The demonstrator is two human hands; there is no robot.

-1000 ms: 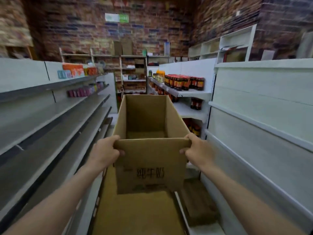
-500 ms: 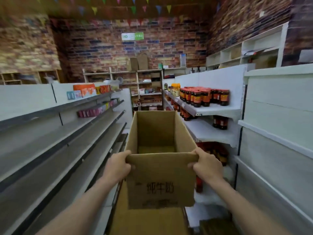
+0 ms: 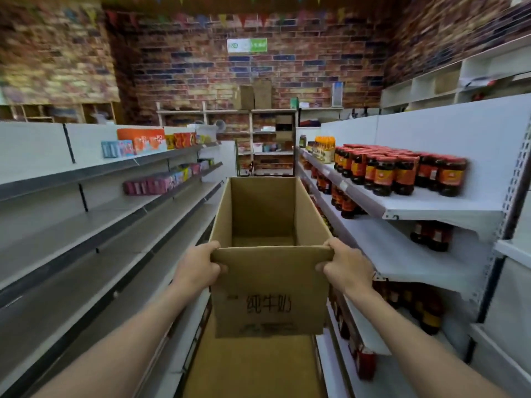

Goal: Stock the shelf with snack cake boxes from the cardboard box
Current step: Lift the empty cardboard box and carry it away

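Holding the cardboard box (image 3: 268, 285) out in front of me, mid-aisle, between the shelf rows. My left hand (image 3: 198, 268) grips its near left top corner, my right hand (image 3: 346, 267) the near right corner. Top open, inside bare cardboard.

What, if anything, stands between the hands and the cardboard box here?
Nothing visible: the left hand and right hand each grip a near top corner of the open brown cardboard box, which looks empty inside.
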